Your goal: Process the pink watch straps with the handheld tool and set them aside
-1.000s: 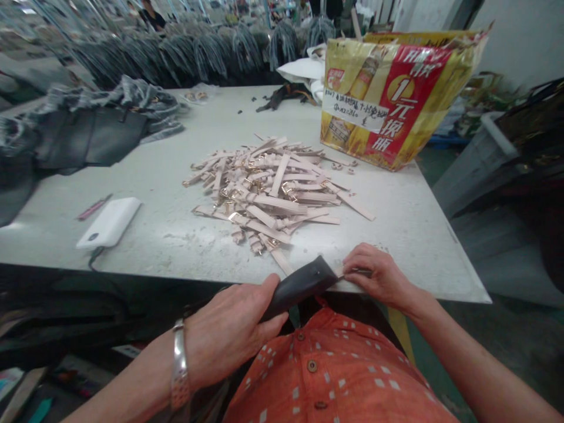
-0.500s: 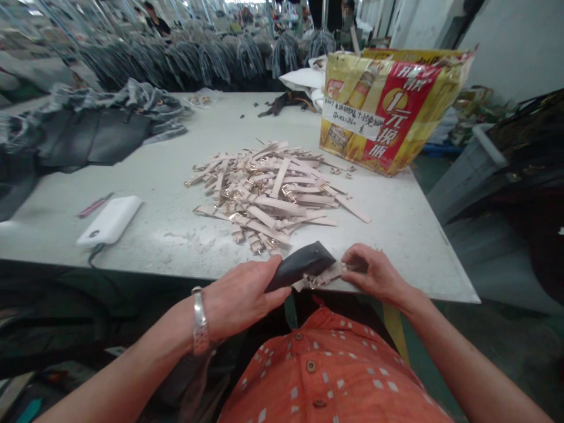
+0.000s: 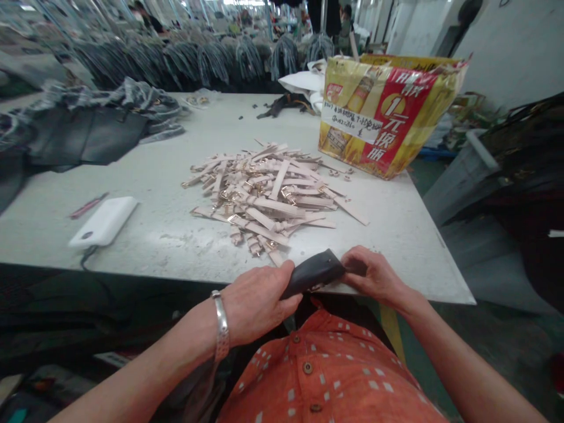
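Over the near edge of the desk (image 3: 396, 226), left hand (image 3: 255, 302) and right hand (image 3: 374, 273) meet at a dark piece (image 3: 314, 273).

The desk carries a yellow carton (image 3: 392, 117) at its right side and, nearer the middle, a loose pile of pale buckled straps (image 3: 264, 194); the left hand is closed around one end of the dark piece, thumb above and fingers below, while the right hand is half curled, fingertips at the other end, and whether they pinch anything there cannot be told; a small gold glint (image 3: 317, 288) shows just beneath the dark piece, and the step in hand looks like fingering that right-hand end, so the next move seems to call for a firm left grip and fine right-hand fingertip control.
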The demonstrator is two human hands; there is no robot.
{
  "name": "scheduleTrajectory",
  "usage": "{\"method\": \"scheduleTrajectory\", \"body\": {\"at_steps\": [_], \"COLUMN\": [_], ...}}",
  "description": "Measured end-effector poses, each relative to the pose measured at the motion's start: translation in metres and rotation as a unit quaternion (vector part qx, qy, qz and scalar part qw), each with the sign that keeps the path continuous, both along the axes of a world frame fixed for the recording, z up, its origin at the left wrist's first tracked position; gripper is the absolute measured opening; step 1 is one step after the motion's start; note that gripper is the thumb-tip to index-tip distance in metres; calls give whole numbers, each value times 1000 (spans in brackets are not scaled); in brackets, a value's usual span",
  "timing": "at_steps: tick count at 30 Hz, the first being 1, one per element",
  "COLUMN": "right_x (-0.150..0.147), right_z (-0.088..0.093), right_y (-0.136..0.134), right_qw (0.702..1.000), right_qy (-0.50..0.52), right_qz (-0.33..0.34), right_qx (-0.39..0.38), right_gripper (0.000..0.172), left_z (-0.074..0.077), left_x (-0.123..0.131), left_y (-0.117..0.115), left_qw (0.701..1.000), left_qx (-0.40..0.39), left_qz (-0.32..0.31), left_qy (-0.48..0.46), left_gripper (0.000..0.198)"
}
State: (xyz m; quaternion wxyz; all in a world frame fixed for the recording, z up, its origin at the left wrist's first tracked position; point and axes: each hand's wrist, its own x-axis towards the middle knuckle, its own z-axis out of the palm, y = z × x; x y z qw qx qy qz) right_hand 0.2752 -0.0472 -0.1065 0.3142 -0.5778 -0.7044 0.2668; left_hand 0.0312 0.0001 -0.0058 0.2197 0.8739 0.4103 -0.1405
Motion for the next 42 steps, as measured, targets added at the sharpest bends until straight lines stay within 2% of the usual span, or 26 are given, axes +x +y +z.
{"method": "scheduleTrajectory", "body": {"at_steps": [5, 10, 14, 18, 24, 27, 29, 32, 37, 38, 42], "right_x": [-1, 0, 0, 0, -2, -4, -2, 11, 64, 76, 113], "right_z": [-1, -2, -1, -2, -5, -5, -5, -5, 6, 8, 10], "right_y": [0, -1, -1, -1, -2, -5, -7, -5, 20, 29, 64], "right_qw": [999, 1000, 1000, 1000, 1000, 997, 993, 986, 957, 951, 945], "right_qy": [6, -3, -5, -5, -15, -47, -81, -92, -89, -91, -139], "right_qz": [-30, -14, -6, 1, -4, 5, 2, -68, -262, -282, -294], "right_qx": [-11, 1, 9, 15, 24, 60, 88, 120, 92, 84, 40], "right_gripper": [18, 17, 16, 17, 16, 26, 23, 20, 24, 25, 28], "left_z": [-2, 9, 13, 8, -3, -6, -6, -3, -2, -3, -8], "left_x": [2, -25, -40, -30, -3, -5, -12, -27, -47, -49, -52], "left_y": [2, 1, -11, -15, -6, -5, -5, -7, -10, -11, -15], "left_qw": [1000, 999, 999, 999, 999, 998, 997, 995, 990, 989, 986], "left_qx": [18, -13, -29, -29, 18, 18, 9, 1, 1, -2, -19], "left_qz": [17, 45, 38, 16, 15, 32, 48, 75, 125, 133, 147], "left_qy": [-14, -10, 23, 22, -30, -56, -62, -67, -64, -64, -70], "left_gripper": [29, 31, 37, 35, 26, 25, 26, 27, 27, 27, 25]}}
